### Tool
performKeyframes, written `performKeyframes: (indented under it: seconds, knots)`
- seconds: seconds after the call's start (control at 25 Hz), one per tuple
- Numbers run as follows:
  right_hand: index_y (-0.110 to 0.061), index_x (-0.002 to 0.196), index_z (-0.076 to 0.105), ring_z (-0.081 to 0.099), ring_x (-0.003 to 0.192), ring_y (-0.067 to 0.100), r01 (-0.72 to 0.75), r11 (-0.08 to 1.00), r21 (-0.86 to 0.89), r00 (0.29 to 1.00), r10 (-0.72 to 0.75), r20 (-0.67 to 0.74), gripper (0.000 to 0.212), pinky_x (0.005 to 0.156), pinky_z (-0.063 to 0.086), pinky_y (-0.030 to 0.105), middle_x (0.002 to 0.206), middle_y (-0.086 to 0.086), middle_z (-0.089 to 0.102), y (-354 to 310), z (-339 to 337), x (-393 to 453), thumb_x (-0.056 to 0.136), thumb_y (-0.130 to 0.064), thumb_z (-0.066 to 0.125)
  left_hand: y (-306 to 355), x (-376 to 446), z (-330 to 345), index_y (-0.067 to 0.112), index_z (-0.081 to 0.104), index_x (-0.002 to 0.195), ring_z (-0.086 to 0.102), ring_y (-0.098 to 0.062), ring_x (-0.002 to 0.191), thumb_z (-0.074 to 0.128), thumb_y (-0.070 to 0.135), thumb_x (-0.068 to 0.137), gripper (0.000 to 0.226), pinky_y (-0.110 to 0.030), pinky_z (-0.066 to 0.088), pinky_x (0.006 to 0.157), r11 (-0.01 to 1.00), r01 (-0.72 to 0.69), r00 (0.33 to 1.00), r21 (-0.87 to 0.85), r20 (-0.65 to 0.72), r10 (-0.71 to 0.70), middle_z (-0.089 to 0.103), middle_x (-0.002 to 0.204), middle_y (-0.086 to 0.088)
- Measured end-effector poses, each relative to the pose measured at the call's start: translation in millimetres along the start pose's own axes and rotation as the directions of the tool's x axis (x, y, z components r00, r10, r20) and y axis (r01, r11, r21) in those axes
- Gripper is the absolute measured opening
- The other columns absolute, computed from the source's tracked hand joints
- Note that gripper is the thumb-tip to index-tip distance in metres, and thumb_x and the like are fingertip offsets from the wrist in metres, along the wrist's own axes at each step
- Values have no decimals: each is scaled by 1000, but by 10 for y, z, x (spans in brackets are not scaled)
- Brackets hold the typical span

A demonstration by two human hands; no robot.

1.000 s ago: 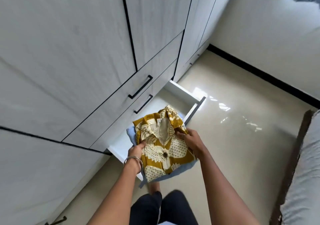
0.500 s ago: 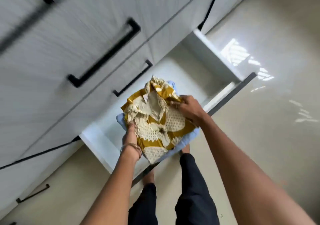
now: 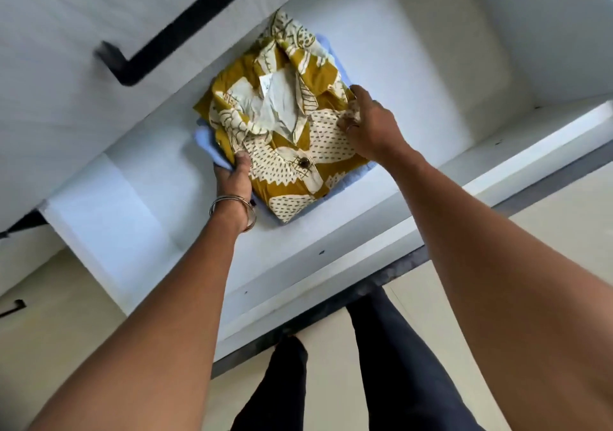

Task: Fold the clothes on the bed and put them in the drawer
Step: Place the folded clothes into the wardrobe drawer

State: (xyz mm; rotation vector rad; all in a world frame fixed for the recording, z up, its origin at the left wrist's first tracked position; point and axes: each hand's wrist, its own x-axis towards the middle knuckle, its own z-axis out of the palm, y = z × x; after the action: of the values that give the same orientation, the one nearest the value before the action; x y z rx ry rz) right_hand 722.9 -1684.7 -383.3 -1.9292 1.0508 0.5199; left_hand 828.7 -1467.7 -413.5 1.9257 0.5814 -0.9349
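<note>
Starting at the far left, a short black handle [image 3: 13,307] shows on a low cabinet front beside the pale floor [image 3: 59,347]. Above it the closed drawer front carries a long black handle [image 3: 172,32], blurred in this view. Next comes the open white drawer [image 3: 132,218], pulled out below that front, with its dark front edge running across the frame. The left hand [image 3: 232,178], with a metal bangle [image 3: 234,213] on the wrist, grips the near left corner of the folded stack, thumb on top of the cloth and fingers hidden beneath. The stack is a folded mustard-and-cream patterned shirt [image 3: 282,122] lying on a folded light blue garment [image 3: 207,141], whose edges peek out around it; both sit inside the drawer toward its rear wall, though whether they touch the drawer floor cannot be told. The right hand [image 3: 368,125] holds the right edge of the shirt, fingers curled into the fabric. Below, the person's dark trouser legs [image 3: 381,364] stand on the floor before the drawer.
</note>
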Motion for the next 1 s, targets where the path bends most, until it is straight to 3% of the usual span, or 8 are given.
performKeyframes:
  seconds: [0.16,0.28,0.4,0.52,0.6,0.76,0.88,1.0]
  knots:
    - [-19,149,28,35,135,37,-234,972,7,966,234,-109,58,107,29,51,147,16,42,31,-87,-436,98,-32,53,122,-547,-23,21,9,153,44,-42,126,54,49,92,81,-49,41,98,871,-35,952,491,-249,178,37,145,-22]
    - [-16,146,36,22,142,36,-347,938,9,888,332,-318,54,112,22,50,152,17,32,-4,-132,-1029,95,-20,54,143,-1242,-98,24,25,150,36,-36,130,55,61,85,80,-50,38,97,398,-424,868,814,239,436,32,146,-16]
    - [-16,152,22,6,148,36,-504,854,130,717,498,-488,69,116,15,53,161,19,7,-62,-122,-1654,91,-13,55,7,-1767,-96,35,6,152,11,-30,145,41,80,76,95,-57,19,109,-17,-642,766,767,642,42,8,159,-4]
    - [-5,145,31,39,130,38,-523,545,655,491,821,-291,59,108,38,51,150,20,34,-17,-58,-2010,91,-14,52,-249,-2112,-57,31,-12,151,3,-34,147,55,66,82,102,-61,13,111,-284,-666,726,689,687,-36,0,161,-7]
    - [2,115,50,57,97,31,-496,346,797,505,861,-59,28,87,53,41,113,12,57,-94,66,-2105,93,-15,50,-323,-2180,-80,23,4,152,28,-38,139,64,50,84,94,-55,29,104,-387,-532,802,753,595,56,24,153,-15]
    - [-5,95,44,46,73,18,-467,437,769,617,784,-71,5,72,46,35,87,2,44,-327,73,-2060,98,-9,42,-199,-2223,-157,13,58,116,65,-28,94,59,46,89,42,-33,49,73,-264,-441,873,858,478,98,62,100,-8]
    - [-6,89,46,47,73,17,-418,494,763,702,708,-73,8,78,54,40,85,3,45,-413,-9,-1873,95,-5,40,-70,-2184,-209,14,67,106,65,-30,97,47,40,96,34,-33,52,75,-55,-333,942,942,335,37,67,104,-8]
    - [-4,89,52,61,85,29,-367,575,731,813,580,-48,14,82,58,49,88,7,54,-595,-111,-1634,83,-8,40,14,-2079,-117,1,64,108,70,-35,83,48,20,91,30,-38,56,76,704,101,995,703,-65,-77,68,100,-19]
